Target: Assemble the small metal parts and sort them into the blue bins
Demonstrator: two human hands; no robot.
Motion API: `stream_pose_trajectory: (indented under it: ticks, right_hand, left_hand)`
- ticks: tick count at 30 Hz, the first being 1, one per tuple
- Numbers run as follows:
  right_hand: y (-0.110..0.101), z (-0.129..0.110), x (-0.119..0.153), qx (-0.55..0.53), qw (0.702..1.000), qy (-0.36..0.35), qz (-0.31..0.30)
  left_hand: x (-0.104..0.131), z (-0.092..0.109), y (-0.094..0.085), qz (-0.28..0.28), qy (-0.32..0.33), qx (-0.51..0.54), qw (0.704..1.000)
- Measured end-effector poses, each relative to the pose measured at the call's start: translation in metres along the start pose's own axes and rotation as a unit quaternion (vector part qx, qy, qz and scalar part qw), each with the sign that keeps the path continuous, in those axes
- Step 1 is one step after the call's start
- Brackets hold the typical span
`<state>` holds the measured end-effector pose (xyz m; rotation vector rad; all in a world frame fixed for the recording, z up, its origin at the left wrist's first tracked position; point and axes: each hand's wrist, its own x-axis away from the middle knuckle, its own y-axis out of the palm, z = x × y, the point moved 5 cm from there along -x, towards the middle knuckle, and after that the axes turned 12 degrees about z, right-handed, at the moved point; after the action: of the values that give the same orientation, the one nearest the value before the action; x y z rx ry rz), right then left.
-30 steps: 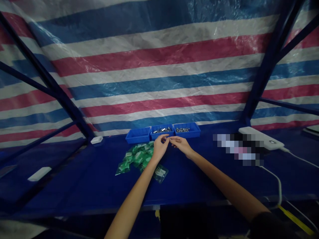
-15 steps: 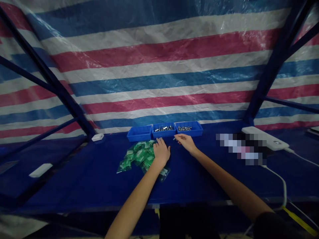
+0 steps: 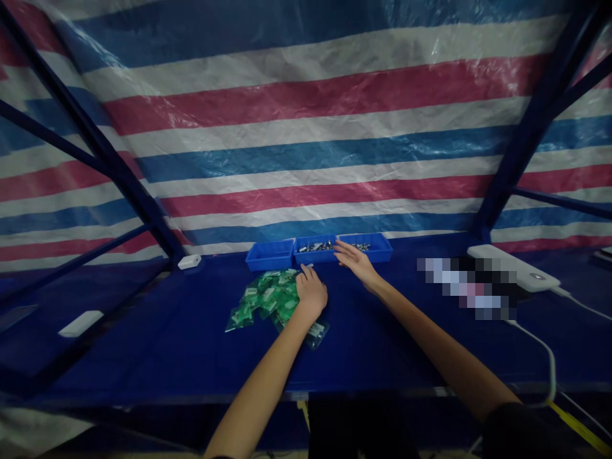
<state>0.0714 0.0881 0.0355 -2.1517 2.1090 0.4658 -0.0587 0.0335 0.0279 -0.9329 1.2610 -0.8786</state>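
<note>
The left hand [image 3: 312,294] lies on the right side of the pile of small green plastic packets [image 3: 271,294] on the blue worktop [image 3: 382,347]; whether its grip holds anything, I cannot tell. The right hand [image 3: 357,262], its grip wide with fingers spread, is at the near side of the rectangular blue plastic bins of small metal parts [image 3: 316,247].

Three bins [image 3: 270,255] in a row — packets [image 3: 272,296] before them, table [image 3: 191,357] beneath.

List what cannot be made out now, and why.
Head view: green packets under the left hand, covered by it.
Head view: front left of the right bin, behind the right hand.
Head view: metal parts in the middle bin, too small.
Head view: object before the white device, pixelated.
Head view: item at right edge, cut off.
</note>
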Motion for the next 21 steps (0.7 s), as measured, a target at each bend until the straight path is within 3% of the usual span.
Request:
stream_pose_trajectory:
  ticks: [3, 7, 14, 21]
  right_hand:
    - [-0.001, 0.006, 0.005, 0.039, 0.999, 0.016, 0.003]
    - [-0.003, 0.01, 0.01, 0.087, 0.996, 0.009, 0.015]
    - [-0.005, 0.009, 0.011, 0.155, 0.983, -0.088, 0.035]
    - [-0.003, 0.017, 0.016, 0.242, 0.96, -0.141, -0.013]
  left_hand:
    - [-0.003, 0.001, -0.001, 0.012, 0.019, -0.008, 1.0]
    - [-0.004, 0.003, -0.001, -0.013, 0.046, -0.009, 0.999]
    - [-0.001, 0.008, -0.009, 0.054, 0.078, 0.008, 0.995]
    - [-0.002, 0.012, -0.006, 0.036, 0.115, 0.02, 0.993]
